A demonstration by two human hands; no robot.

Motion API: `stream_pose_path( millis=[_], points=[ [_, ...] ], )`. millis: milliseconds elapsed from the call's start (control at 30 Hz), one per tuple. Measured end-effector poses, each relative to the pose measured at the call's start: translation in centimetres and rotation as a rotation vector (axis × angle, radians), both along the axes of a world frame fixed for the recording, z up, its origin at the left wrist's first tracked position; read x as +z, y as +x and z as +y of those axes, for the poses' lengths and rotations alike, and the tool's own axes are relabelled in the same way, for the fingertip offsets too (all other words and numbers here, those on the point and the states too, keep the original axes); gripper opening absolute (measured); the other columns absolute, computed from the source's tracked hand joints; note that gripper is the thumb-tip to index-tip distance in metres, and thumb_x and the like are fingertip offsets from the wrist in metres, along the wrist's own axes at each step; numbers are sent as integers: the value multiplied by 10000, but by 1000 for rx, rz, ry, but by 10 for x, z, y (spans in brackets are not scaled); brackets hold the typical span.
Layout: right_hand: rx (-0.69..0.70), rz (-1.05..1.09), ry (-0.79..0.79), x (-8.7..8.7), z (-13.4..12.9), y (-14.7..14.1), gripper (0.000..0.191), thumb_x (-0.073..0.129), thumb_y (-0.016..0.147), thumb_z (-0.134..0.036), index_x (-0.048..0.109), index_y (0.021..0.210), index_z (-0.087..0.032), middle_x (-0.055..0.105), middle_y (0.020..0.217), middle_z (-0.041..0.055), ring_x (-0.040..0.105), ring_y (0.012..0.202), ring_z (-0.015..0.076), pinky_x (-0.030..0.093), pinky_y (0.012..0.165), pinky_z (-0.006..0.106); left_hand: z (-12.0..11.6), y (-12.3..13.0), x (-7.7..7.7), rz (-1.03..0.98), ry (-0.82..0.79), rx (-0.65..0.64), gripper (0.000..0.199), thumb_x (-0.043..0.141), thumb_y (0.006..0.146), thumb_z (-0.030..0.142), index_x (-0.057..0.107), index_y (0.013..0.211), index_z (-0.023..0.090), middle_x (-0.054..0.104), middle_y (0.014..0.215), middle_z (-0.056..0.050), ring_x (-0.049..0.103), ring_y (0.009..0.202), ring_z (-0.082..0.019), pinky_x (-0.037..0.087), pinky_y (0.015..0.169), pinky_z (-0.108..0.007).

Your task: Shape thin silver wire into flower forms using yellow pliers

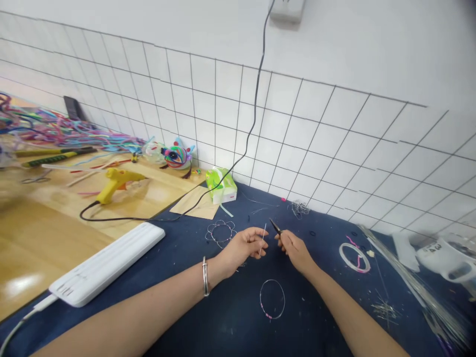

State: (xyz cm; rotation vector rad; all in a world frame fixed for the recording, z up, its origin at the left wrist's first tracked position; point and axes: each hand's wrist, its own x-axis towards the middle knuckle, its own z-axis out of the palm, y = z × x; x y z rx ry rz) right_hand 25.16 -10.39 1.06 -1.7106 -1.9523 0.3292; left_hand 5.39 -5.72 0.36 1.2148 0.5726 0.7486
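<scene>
My left hand pinches a short piece of thin silvery wire between thumb and fingers. To its right, my right hand is closed round a pair of dark-tipped pliers, whose jaws point up and left, apart from the wire; their handles are mostly hidden in my fist. Nearer to me lies a wire ring with a few pink beads at its lower left. Behind my left hand a flower-shaped wire piece with small beads rests on the dark blue mat.
A white power strip and a yellow glue gun are on the left, the gun's black cord crossing the mat's back. A green tissue pack stands by the wall. To the right lie a tape-like ring, wire scraps and long wires.
</scene>
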Motion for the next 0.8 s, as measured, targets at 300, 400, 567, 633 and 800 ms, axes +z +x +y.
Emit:
stream_pose_path(
  millis=[300, 400, 567, 633, 800],
  points=[
    [101, 349, -113, -1, -1, 7, 347, 319, 898, -440, 560, 943, -194, 577, 844, 31, 539, 772, 135, 417, 702, 256, 2, -7, 2, 66, 96, -32, 359, 580, 768, 242, 513, 1115, 183, 604, 913, -54, 591, 659, -106, 469, 599, -250],
    [132, 307, -82, 1, -3, 3, 325, 333, 897, -420, 570, 924, -199, 580, 874, 30, 539, 810, 139, 405, 733, 260, 0, -7, 3, 74, 99, -32, 358, 571, 772, 227, 509, 1121, 182, 599, 918, -55, 585, 648, -103, 473, 602, -258],
    [139, 225, -38, 7, -8, -2, 316, 329, 901, -396, 577, 898, -202, 571, 815, 14, 527, 763, 131, 387, 708, 252, -2, -7, 6, 94, 83, -31, 382, 566, 767, 202, 496, 1141, 186, 596, 932, -57, 584, 637, -101, 475, 602, -269],
    [138, 200, -31, 8, -8, -3, 309, 329, 901, -387, 574, 874, -200, 561, 785, 6, 518, 738, 127, 378, 692, 247, -3, -7, 7, 95, 76, -36, 394, 570, 761, 197, 493, 1147, 186, 597, 925, -54, 582, 629, -99, 475, 601, -270],
    [144, 172, -32, 9, -8, -3, 304, 324, 903, -372, 559, 822, -197, 545, 745, -9, 504, 705, 117, 362, 668, 237, -4, -8, 9, 107, 62, -49, 408, 573, 757, 200, 485, 1156, 181, 601, 936, -61, 585, 630, -101, 468, 594, -267]
  ],
)
